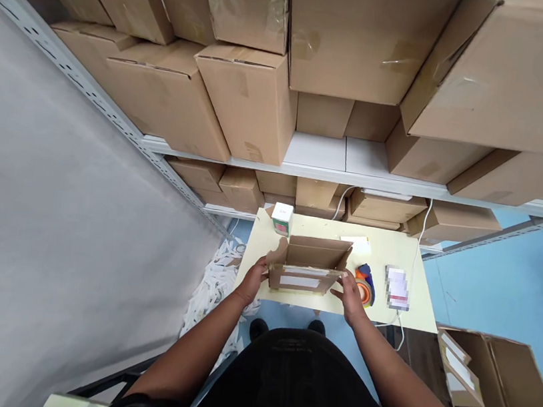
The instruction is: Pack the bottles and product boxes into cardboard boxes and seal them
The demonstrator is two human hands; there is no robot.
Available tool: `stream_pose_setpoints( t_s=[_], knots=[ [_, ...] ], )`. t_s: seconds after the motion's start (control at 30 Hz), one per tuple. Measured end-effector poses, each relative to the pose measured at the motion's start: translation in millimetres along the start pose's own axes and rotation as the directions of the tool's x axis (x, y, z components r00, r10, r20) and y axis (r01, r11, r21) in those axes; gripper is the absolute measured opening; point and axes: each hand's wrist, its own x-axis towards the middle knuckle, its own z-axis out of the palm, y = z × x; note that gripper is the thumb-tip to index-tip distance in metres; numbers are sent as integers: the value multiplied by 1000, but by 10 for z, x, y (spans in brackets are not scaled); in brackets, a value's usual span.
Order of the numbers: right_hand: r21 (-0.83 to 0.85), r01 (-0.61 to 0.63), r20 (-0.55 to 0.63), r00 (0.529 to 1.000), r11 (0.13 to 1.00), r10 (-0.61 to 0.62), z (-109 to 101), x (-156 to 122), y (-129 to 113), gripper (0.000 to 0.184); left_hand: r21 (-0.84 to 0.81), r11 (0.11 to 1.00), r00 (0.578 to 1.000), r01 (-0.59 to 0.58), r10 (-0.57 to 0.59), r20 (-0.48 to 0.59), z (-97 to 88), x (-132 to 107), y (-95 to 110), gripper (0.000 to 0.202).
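An opened cardboard box [304,279] with white labels on its near side is held at the front of the pale yellow table [268,230]. My left hand [253,278] grips its left end, near a torn, raised flap. At the right end, my right hand [350,295] has its thumb and fingers on the box's edge. The box's hollow inside faces up, and I see nothing in it. Just right of my right hand lies an orange and blue tape dispenser [365,284]. A small white and green carton [282,218] stands behind the box on the left.
A phone-like device [397,288] with a blurred screen lies on the table's right, a cable beside it. Shelves packed with cardboard boxes [246,99] rise behind. White paper scraps [214,283] cover the floor at left. A large carton [504,378] holding smaller labelled boxes stands lower right.
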Motion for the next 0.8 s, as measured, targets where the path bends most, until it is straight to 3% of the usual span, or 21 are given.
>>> stream_pose_setpoints(
  t_s=[0.1, 0.23, 0.4, 0.53, 0.6, 0.7, 0.8],
  knots=[
    [31, -51, -4, 999, 998, 51, -30, 20, -72, 58, -36, 997, 998, 62, -62, 19, 24, 41, 55, 59],
    [-83, -104, 54, 993, 991, 109, -89, 31, -167, 51, 162, 986, 999, 47, -48, 7, 20, 97, 10, 61],
    [-448, 65, 135, 991, 892, -5, -100, 27, -148, 40, 378, 923, 997, -69, 72, 4, 5, 192, -124, 74],
    [-539, 163, 111, 986, 826, -122, -23, 67, -86, 40, 574, 801, 983, -171, 174, 50, -6, 229, -69, 88],
    [-518, 206, 63, 977, 830, -203, 28, 84, -78, 41, 593, 767, 965, -246, 249, 79, 3, 236, -23, 78],
    [-511, 250, 37, 962, 822, -270, 31, 59, -110, 35, 558, 764, 936, -325, 342, 76, 17, 251, -13, 47],
    [-430, 374, 207, 927, 822, -314, -111, -51, -151, 31, 529, 775, 918, -346, 395, 22, 6, 264, -47, 27]
  ],
)
